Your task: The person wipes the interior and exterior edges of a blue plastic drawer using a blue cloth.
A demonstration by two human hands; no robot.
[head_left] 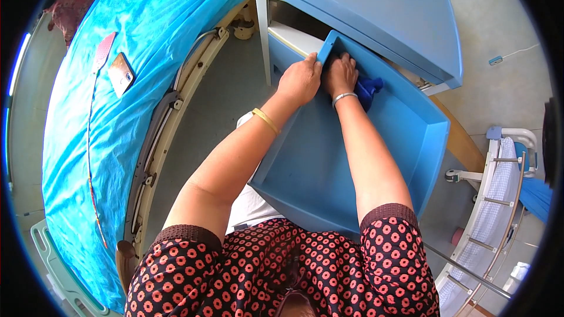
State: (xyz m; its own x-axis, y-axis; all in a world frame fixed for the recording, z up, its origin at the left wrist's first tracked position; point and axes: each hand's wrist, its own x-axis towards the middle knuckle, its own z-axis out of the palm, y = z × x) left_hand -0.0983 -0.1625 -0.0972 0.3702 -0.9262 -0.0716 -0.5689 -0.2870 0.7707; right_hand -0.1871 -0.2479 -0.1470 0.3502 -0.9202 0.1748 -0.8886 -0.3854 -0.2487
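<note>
A light blue drawer (388,141) extends out from the blue bedside cabinet (376,6) toward my body. My left hand (301,80) is closed over the drawer's left wall near its far corner, thumb and fingers on the rim. Inside the drawer, my right hand (342,75) presses into that same far left corner with its fingers bent. A dark blue cloth (368,91) bunches out from under the right side of this hand; the palm and part of the cloth are hidden. Apart from the hand and cloth, I see no other items in the drawer.
To the left stands a bed with a shiny blue cover (141,17) and a metal side rail (170,105). On it lie a phone (121,74) and a pink fly swatter (104,53). Another railed bed (470,252) is at the right. A cable plug (496,60) lies on the floor.
</note>
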